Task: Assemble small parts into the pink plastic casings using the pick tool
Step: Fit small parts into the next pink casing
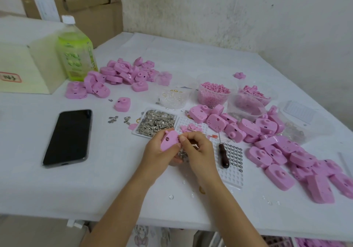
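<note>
The left hand [156, 151] grips one pink casing [169, 140] above mid-table. The right hand [198, 151], fingers curled, pinches the casing's right edge. One pick tool [223, 156] lies unheld just right of the hands. Bare tabletop [114, 180] stretches to the near edge. One phone [67, 137] lies to the left. Casings fill two heaps: far heap [118, 73], right heap [286, 151].

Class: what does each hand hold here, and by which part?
The left hand grips a pink casing by its lower side. The right hand pinches at the casing's right edge; a part there cannot be told.
</note>
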